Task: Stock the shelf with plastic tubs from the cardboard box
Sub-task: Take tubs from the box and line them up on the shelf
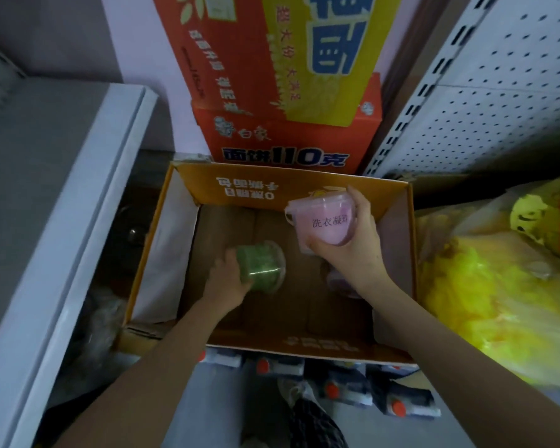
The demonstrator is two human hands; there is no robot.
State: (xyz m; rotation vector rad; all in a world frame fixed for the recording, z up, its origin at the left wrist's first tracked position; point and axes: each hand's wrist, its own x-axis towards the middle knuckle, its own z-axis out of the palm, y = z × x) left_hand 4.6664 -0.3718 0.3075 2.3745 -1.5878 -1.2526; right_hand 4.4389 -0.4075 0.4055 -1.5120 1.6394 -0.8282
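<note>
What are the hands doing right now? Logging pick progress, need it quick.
Left hand: closed around the green tub, down inside the cardboard box.
Right hand: closed around the pink tub, held above the box.

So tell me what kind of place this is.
Probably a small shop's aisle or stockroom: white perforated shelving on the right, stacked printed noodle cartons against the wall, and an open cardboard box on the floor being unpacked.
</note>
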